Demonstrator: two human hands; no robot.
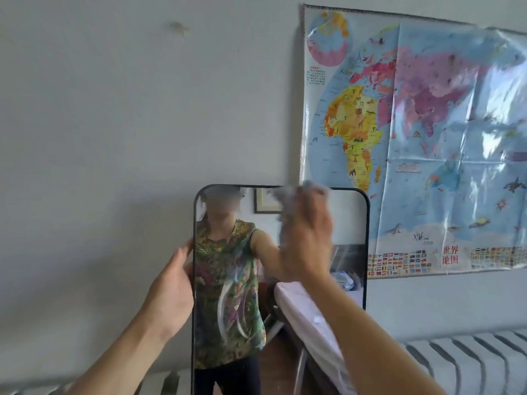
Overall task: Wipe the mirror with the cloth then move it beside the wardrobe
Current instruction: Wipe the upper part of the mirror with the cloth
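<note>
A grey wall (114, 124) is seen behind everything, with a world map (427, 138) hung on it at the right. A dark-framed mirror (228, 323) is stood upright against the wall, below the map's left corner. Its left edge is gripped by the left hand (171, 292), the fingers hidden behind the frame. A grey cloth (288, 203) is pressed to the glass near the top by the right hand (308, 240), fingers closed on it.
</note>
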